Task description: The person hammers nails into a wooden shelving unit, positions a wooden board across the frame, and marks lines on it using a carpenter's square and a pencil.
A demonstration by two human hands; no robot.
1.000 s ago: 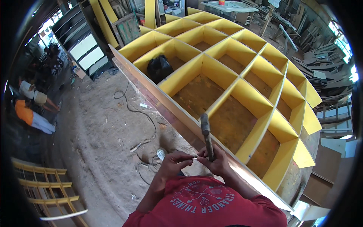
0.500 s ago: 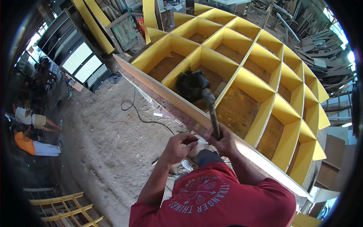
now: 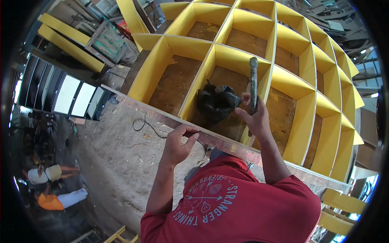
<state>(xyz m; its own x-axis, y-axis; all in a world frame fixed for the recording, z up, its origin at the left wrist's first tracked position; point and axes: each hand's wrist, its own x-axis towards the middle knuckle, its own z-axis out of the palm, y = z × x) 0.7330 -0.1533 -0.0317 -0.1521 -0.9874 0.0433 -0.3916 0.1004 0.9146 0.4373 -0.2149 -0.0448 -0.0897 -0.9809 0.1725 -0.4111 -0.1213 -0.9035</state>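
Note:
My right hand [image 3: 256, 117] is closed around the handle of a hammer [image 3: 253, 85], its head pointing away from me, above the yellow wooden grid frame [image 3: 213, 48]. Beside those fingers, a black plastic bag [image 3: 216, 103] sits with its mouth open in a near compartment. My left hand [image 3: 180, 145] is at the near edge board [image 3: 227, 141] of the frame. Its fingers are curled with thumb and forefinger close together; whatever they pinch is too small to make out.
A dark cabinet with pale panels [image 3: 67, 95] stands at the left. Yellow boards [image 3: 71, 46] lean near it. A cable [image 3: 150, 126] lies on the dusty floor [image 3: 117, 158]. Two people, one in orange [image 3: 50, 199], are at the far left. Scrap wood is piled at the upper right.
My right hand has moved forward with the hammer, from the near edge to over the compartment with the bag. My left hand has come up to the edge board. The view has shifted.

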